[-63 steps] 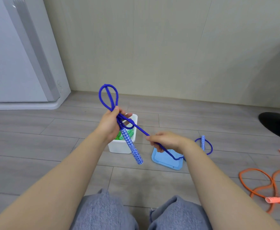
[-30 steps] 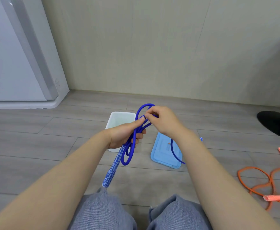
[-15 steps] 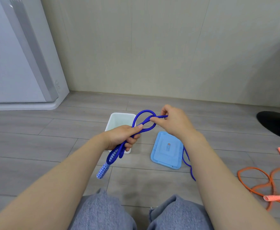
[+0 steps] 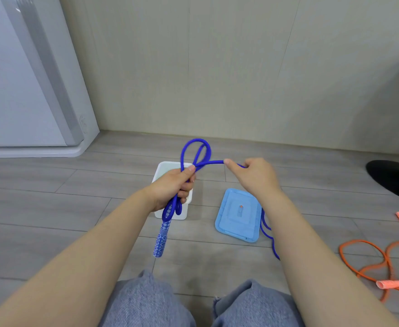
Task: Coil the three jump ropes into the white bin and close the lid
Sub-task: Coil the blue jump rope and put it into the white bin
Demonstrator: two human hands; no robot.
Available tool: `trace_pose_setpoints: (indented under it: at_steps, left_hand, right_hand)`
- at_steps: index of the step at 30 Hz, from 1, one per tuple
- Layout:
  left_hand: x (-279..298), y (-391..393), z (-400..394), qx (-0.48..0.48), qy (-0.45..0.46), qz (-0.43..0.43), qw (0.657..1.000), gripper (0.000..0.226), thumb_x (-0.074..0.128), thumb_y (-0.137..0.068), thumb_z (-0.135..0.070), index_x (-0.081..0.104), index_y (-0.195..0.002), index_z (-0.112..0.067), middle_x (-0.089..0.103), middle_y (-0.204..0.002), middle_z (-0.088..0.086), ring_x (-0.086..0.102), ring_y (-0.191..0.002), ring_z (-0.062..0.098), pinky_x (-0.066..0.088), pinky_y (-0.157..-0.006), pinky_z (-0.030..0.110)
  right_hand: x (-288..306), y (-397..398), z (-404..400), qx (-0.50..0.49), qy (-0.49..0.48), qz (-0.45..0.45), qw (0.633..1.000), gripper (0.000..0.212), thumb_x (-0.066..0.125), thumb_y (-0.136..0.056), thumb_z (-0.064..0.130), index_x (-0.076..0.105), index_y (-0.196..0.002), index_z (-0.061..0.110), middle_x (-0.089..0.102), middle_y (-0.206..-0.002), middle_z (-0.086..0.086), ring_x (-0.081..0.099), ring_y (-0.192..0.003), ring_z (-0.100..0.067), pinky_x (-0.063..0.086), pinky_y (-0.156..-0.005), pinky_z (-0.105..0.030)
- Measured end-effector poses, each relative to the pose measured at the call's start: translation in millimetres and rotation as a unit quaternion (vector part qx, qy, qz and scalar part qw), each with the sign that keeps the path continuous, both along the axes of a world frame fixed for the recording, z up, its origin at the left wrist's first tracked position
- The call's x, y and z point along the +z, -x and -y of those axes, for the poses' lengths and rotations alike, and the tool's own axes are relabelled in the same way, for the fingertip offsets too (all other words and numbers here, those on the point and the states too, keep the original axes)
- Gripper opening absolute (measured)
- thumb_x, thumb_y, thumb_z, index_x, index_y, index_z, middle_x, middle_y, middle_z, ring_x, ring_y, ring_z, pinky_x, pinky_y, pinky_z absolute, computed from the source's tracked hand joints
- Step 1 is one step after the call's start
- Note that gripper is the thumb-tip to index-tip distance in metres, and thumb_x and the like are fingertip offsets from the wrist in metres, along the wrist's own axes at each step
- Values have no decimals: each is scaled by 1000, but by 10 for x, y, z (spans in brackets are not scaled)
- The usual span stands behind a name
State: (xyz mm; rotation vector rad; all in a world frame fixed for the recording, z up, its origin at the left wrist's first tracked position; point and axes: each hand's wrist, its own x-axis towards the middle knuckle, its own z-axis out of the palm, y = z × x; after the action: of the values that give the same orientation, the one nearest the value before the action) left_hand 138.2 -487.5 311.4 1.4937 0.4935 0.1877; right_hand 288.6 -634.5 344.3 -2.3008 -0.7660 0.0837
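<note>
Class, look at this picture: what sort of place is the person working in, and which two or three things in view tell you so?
Probably a room in a home, though that is not certain. The person sits on a grey plank floor beside a plain wall, and a tall white appliance stands in the corner.

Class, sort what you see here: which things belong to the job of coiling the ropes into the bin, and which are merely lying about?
Belong to the job:
blue rope, gripped by the left hand and pinched by the right hand
white bin
blue lid
orange rope

Lying about:
white appliance
black base
</note>
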Motion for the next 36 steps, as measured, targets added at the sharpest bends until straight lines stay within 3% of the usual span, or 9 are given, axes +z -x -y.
trace_pose_setpoints:
  at_steps: [4,6,8,12,15,22,27,32,36]
  left_hand:
    - [-33,-32,-97,141,-47,32,988,36,38,-102,-43,38,-73,-21,26,-57,-7,24,-50,13,34,-53,28]
    - [-48,-46,-111,136,-72,31,988,36,37,-103,-41,38,-74,-20,26,-57,-6,24,-50,13,33,-54,29]
    - [-75,-56,-96,97,-96,24,990,34,37,-103,-39,43,-77,-17,29,-58,-5,26,-51,14,32,-55,29]
    - [-124,-67,-18,28,-164,3,986,30,38,-103,-34,57,-90,-15,37,-58,-6,32,-51,12,39,-54,27]
    - [-71,-77,56,14,-152,32,988,27,40,-104,-31,57,-86,-19,36,-60,-4,32,-52,11,39,-54,27]
    - [-35,-54,72,18,-113,58,992,33,51,-98,-41,66,-100,-12,39,-62,0,34,-50,13,42,-52,28]
    - [18,-62,93,27,-4,74,997,42,46,-97,-50,56,-79,-14,41,-64,2,28,-47,12,40,-49,26]
    - [8,-25,56,-5,-27,95,995,44,65,-83,-43,61,-105,-5,57,-73,-2,31,-45,9,41,-51,25]
    - [24,-4,42,-57,-109,45,991,21,67,-87,-30,60,-88,-10,54,-68,3,41,-51,12,43,-55,26]
  right_hand:
    - [-36,101,-4,159,-76,-198,964,30,48,-99,28,65,-77,18,56,-73,-1,51,-71,-17,51,-75,-36]
    - [-22,151,-41,199,-16,-130,971,27,46,-100,29,67,-85,22,58,-79,-2,49,-71,-16,46,-72,-32]
    - [28,193,-88,191,-33,-87,977,24,48,-99,29,67,-88,21,55,-74,0,47,-67,-14,43,-66,-28]
    - [134,253,-147,152,-181,-176,956,20,50,-99,17,65,-90,6,57,-66,-3,56,-56,-12,52,-57,-23]
    - [192,324,-164,138,-246,-275,919,18,50,-99,14,59,-96,-1,61,-69,-9,62,-51,-12,57,-56,-24]
    - [347,412,-177,106,-349,-487,794,19,50,-96,4,57,-79,-1,57,-69,-12,64,-51,-16,59,-57,-24]
    - [326,428,-207,116,-294,-440,841,13,44,-97,5,54,-89,0,59,-77,-16,66,-62,-23,61,-64,-28]
    - [285,425,-201,129,-283,-437,844,15,46,-98,6,55,-87,0,62,-81,-18,68,-67,-22,62,-68,-30]
    - [256,378,-184,128,-309,-456,825,17,52,-98,11,57,-85,1,61,-78,-14,66,-68,-21,61,-70,-29]
